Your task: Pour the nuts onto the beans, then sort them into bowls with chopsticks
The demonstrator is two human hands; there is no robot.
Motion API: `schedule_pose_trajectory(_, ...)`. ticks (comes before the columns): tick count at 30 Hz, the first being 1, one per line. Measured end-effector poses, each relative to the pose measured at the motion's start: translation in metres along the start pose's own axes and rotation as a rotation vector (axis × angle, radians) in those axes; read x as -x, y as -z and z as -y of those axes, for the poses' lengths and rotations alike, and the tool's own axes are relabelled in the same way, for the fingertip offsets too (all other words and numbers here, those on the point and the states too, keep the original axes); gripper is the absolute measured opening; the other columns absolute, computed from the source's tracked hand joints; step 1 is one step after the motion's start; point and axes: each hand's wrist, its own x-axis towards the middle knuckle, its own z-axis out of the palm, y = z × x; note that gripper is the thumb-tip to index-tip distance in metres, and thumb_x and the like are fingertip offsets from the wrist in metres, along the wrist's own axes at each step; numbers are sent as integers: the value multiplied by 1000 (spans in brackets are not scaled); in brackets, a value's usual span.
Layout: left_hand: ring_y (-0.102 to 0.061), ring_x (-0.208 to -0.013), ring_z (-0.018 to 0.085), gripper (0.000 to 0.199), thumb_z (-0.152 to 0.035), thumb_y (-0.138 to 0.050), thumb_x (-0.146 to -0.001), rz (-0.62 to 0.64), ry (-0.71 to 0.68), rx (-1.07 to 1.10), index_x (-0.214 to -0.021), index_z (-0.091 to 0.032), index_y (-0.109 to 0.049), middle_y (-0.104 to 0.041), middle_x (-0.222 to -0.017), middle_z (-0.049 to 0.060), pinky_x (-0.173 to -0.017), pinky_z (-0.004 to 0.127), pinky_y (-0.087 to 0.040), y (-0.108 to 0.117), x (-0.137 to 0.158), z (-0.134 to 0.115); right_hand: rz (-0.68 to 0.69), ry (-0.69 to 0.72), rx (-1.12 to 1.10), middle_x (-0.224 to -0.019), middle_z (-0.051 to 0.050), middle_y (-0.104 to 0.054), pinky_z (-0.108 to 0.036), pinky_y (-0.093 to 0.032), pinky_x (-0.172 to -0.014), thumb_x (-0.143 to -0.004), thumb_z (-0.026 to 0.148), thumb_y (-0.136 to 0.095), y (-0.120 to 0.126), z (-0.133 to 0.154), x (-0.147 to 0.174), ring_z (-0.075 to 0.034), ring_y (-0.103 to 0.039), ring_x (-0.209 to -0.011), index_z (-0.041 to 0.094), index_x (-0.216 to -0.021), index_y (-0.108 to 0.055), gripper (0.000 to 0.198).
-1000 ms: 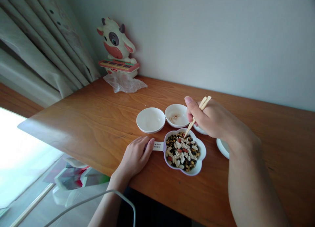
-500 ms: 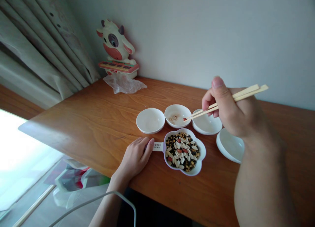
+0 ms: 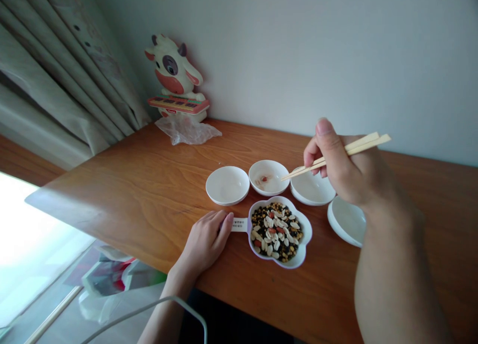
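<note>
My right hand (image 3: 336, 160) grips a pair of wooden chopsticks (image 3: 336, 157). Their tips are together over the right rim of a white bowl (image 3: 274, 184), and nothing shows between them. A red peanut (image 3: 265, 178) lies inside that bowl on a brownish patch. My left hand (image 3: 209, 237) is closed around the handle of a flower-shaped dish (image 3: 307, 229) with a lilac outside. Dark and yellow grains, pale peanut halves and a few red peanuts (image 3: 272, 230) fill the dish.
More white bowls stand in the row: one at the left (image 3: 227, 184), one behind the chopsticks (image 3: 313, 189), one by my right forearm (image 3: 347, 222). A cow toy with a keyboard (image 3: 175, 80) and a clear plastic bag (image 3: 186, 130) are at the back. A cable (image 3: 149, 306) crosses the front.
The red peanut has left the chopstick tips and now lies in the second bowl from the left. The chopsticks have closed together, and my right hand has shifted slightly left.
</note>
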Motion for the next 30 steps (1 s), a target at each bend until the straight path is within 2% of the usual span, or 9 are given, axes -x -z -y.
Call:
schedule_pose_trajectory(6,-56,-72,19,34,-39,-35,-107,-4,-1,3,-80,-23,-48,-61,-79,3,-71,30,-41,-1,0,1,46,1,51,-57,1,-56,-30,-36,-59,-103,64,-23,2,2,2,-12,-52,-56,22,-63,-55,66)
schedule_pose_trajectory(10,-56,-73,19,35,-40,-35,-107,4,0,3,-80,-23,-48,-61,-79,3,-71,30,-41,-1,0,1,194,-67,6,-59,1,-57,-30,-35,-57,-101,68,-21,1,4,5,-12,-52,-55,22,-66,-57,68)
schedule_pose_trajectory(14,-56,-73,19,35,-41,-34,-107,12,5,-4,-81,-24,-49,-61,-79,3,-72,31,-42,-1,0,1,342,-140,108,-54,1,-50,-31,-32,-57,-98,73,-19,-3,4,6,-12,-46,-50,21,-64,-55,72)
schedule_pose_trajectory(19,-56,-73,20,35,-41,-34,-107,9,7,-11,-82,-24,-50,-61,-80,3,-73,31,-42,-1,0,2,343,-138,172,-55,3,-42,-31,-27,-57,-96,76,-14,-11,4,5,-11,-37,-50,21,-64,-46,71)
schedule_pose_trajectory(25,-57,-72,20,36,-42,-34,-107,-4,3,-13,-80,-24,-49,-61,-79,3,-72,31,-42,-1,0,2,369,-102,164,-55,3,-47,-31,-28,-58,-98,73,-17,-15,-2,5,-12,-42,-52,21,-65,-48,69)
schedule_pose_trajectory(30,-57,-71,19,35,-41,-35,-107,-13,-4,-2,-79,-24,-49,-62,-77,3,-70,30,-42,-1,0,3,369,-111,178,-54,1,-49,-32,-27,-57,-97,75,-15,-19,-4,3,-14,-41,-50,22,-62,-46,70)
